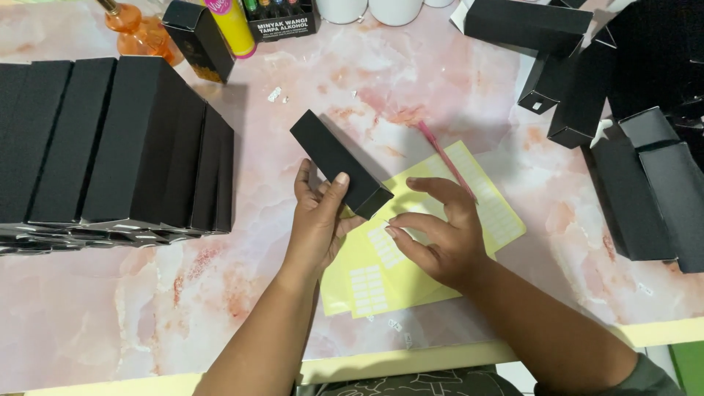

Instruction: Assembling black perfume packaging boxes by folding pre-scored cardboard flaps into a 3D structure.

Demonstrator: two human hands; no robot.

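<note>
**Black box in one hand, small sticker at the other**

While the left hand [320,220] holds a long black box [339,163] near the middle of the frame, its grip is closed on the box's near end, thumb on top and fingers underneath. The box is lifted off the pink marble worktop [411,81] and slants from the upper left down to the lower right. The right hand [440,235] sits just beside the box's lower end, its grip narrow, thumb and forefinger pinched together near the box corner; whether a small white sticker is between them is too small to tell. Under both hands lies a pair of yellow sticker sheets [411,271], with rows of small white labels, some rows already bare. A thin pink stick [447,160] lies across the upper part of the sheets.

At the left of the frame a row of black boxes [110,139] lies side by side on the worktop. At the upper right and right edge sits a loose pile of open black boxes [587,88]. Along the top edge stand an amber bottle [136,29], another black box [199,40], a yellow tube with a pink band [233,26] and a small rack of vials [282,18].
</note>
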